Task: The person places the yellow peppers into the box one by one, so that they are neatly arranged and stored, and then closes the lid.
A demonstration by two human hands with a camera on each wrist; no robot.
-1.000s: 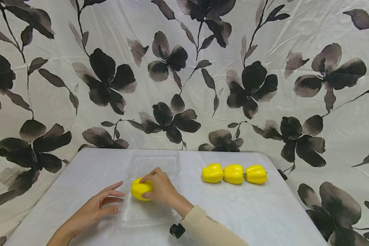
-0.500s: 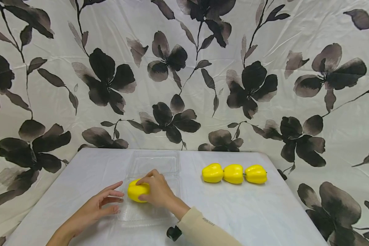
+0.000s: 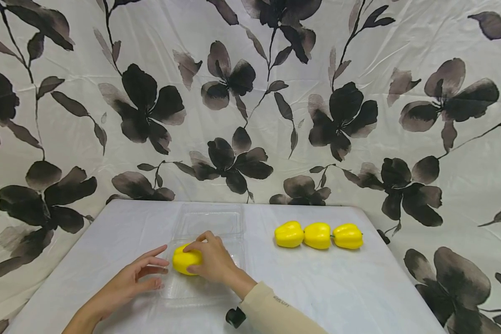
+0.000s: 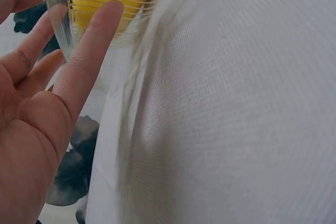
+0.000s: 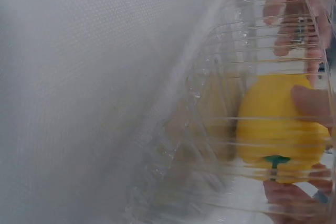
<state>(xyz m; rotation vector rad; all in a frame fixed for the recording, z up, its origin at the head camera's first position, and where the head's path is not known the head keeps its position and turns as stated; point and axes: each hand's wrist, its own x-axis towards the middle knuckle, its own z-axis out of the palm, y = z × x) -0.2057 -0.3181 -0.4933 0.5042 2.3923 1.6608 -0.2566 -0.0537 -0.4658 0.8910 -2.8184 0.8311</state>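
Observation:
In the head view my right hand (image 3: 215, 260) grips a yellow bell pepper (image 3: 181, 260), thumb on its near side and fingers over the top. The pepper sits at the left side of a clear plastic clamshell container (image 3: 192, 297), whose lid (image 3: 210, 223) lies folded back behind the base. Through the ribbed wall, the right wrist view shows the pepper's green stem (image 5: 275, 160). At the container's left wall is my left hand (image 3: 133, 278), fingers extended and spread. The left wrist view has one fingertip (image 4: 111, 11) right against the ribbed wall, pepper behind it.
Three more yellow bell peppers (image 3: 317, 235) lie in a row on the white-covered table (image 3: 317, 287), right of the container. A floral cloth (image 3: 275, 93) hangs behind the table. A small black object (image 3: 235, 317) shows by the right sleeve (image 3: 275, 311).
My right hand has shifted the bell pepper slightly left and toward me inside the container, then almost stopped. The left hand stays in place beside the wall.

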